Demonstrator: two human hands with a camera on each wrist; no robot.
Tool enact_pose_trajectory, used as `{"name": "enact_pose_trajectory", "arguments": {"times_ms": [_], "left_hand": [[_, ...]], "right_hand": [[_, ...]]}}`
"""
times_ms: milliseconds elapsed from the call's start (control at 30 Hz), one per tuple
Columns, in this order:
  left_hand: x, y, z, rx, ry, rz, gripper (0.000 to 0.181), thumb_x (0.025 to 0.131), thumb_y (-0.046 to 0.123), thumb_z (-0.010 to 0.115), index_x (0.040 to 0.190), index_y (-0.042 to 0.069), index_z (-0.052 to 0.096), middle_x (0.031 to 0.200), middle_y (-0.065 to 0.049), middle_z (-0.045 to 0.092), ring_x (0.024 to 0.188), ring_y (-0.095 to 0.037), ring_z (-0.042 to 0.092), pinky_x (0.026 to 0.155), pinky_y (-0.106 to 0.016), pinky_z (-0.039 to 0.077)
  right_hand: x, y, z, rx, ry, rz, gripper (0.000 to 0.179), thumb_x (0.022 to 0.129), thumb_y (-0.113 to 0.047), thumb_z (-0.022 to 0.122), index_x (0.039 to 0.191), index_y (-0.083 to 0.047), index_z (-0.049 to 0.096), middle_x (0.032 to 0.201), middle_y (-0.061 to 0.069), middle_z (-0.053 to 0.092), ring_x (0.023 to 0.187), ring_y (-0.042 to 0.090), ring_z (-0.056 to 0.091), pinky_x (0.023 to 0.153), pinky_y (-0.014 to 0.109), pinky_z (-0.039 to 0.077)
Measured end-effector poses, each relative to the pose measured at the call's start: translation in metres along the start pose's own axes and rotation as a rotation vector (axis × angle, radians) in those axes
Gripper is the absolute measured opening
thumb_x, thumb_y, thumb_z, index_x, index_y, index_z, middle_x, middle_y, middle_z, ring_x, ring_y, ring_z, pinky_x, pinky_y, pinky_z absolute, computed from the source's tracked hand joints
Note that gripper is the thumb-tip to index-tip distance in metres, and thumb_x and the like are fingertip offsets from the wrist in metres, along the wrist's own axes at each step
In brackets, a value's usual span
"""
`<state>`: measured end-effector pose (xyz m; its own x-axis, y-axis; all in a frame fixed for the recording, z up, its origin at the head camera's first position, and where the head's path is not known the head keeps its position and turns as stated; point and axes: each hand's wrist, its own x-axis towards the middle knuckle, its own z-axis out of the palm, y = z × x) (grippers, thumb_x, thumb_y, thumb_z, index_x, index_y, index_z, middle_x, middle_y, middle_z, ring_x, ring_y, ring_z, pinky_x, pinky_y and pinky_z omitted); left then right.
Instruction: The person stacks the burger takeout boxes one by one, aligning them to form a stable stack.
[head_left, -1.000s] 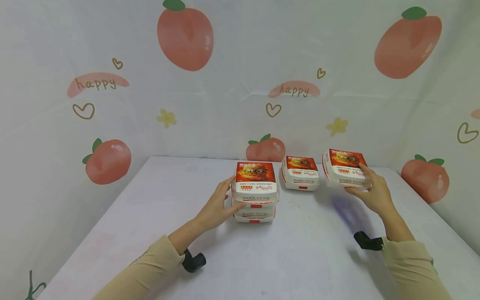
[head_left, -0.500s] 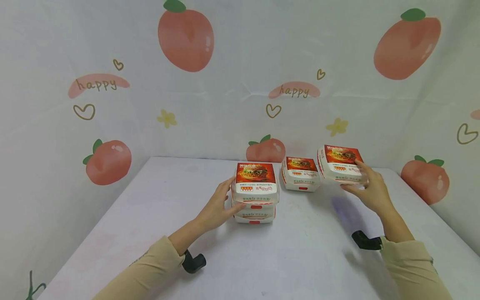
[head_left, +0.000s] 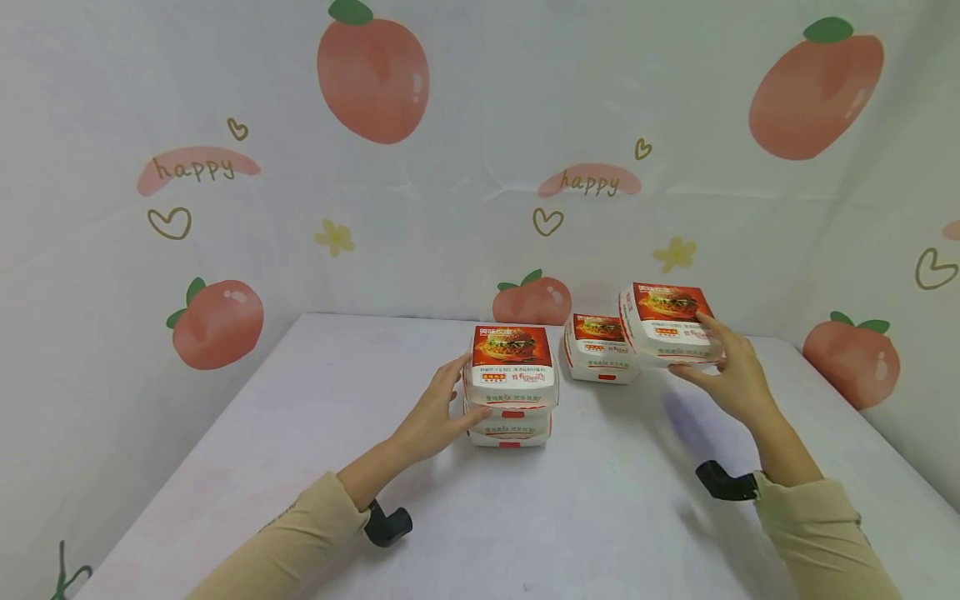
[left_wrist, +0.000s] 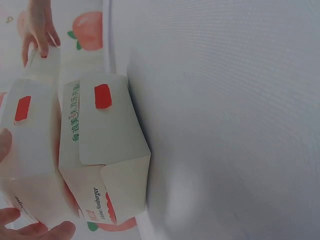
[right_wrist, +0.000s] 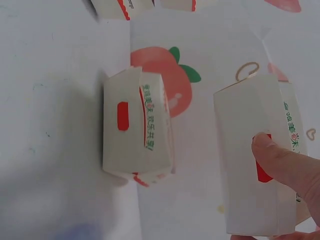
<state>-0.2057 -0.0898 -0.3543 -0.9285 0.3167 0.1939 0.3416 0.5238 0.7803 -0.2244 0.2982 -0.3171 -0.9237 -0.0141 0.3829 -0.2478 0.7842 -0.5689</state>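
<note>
Two white burger boxes with red burger-picture lids stand stacked mid-table. My left hand (head_left: 431,421) grips the upper box (head_left: 512,367) at its left side, thumb on the front; the lower box (head_left: 510,429) lies straight beneath it. In the left wrist view the upper box (left_wrist: 32,142) sits beside the lower box (left_wrist: 112,125). Raised above the table, a held burger box (head_left: 671,321) is in my right hand (head_left: 738,379), its thumb (right_wrist: 270,150) over the red front tab. It overlaps the right edge of another burger box (head_left: 596,358) standing on the table.
The white-covered table (head_left: 337,375) reaches back to a white curtain (head_left: 450,225) printed with fruit, hearts and "happy". Black camera mounts, one at the left wrist (head_left: 388,527) and one at the right wrist (head_left: 723,482), jut out over the table.
My right hand has carried its burger box left and upward, so it now overlaps the box behind. My left hand and the stack have stayed in place.
</note>
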Motion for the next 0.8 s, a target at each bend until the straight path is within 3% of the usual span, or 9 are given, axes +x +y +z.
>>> {"name": "enact_pose_trajectory", "arguments": {"times_ms": [267, 800], "left_hand": [[0.000, 0.000, 0.000, 0.005, 0.007, 0.006, 0.083, 0.084, 0.025, 0.070, 0.149, 0.010, 0.020, 0.150, -0.013, 0.028, 0.135, -0.032, 0.035, 0.107, -0.047, 0.041], [0.000, -0.001, 0.001, 0.002, 0.017, -0.011, 0.084, 0.084, 0.027, 0.070, 0.148, 0.007, 0.020, 0.150, -0.014, 0.028, 0.135, -0.033, 0.036, 0.106, -0.047, 0.042]], "right_hand": [[-0.001, -0.010, 0.005, 0.007, 0.013, -0.049, 0.085, 0.078, -0.015, 0.075, 0.146, -0.001, 0.025, 0.133, 0.036, 0.034, 0.116, 0.048, 0.032, 0.084, 0.069, 0.041], [-0.001, -0.033, 0.007, -0.004, -0.004, -0.067, 0.085, 0.079, -0.018, 0.075, 0.146, -0.006, 0.026, 0.134, 0.034, 0.035, 0.116, 0.046, 0.035, 0.086, 0.063, 0.042]]}}
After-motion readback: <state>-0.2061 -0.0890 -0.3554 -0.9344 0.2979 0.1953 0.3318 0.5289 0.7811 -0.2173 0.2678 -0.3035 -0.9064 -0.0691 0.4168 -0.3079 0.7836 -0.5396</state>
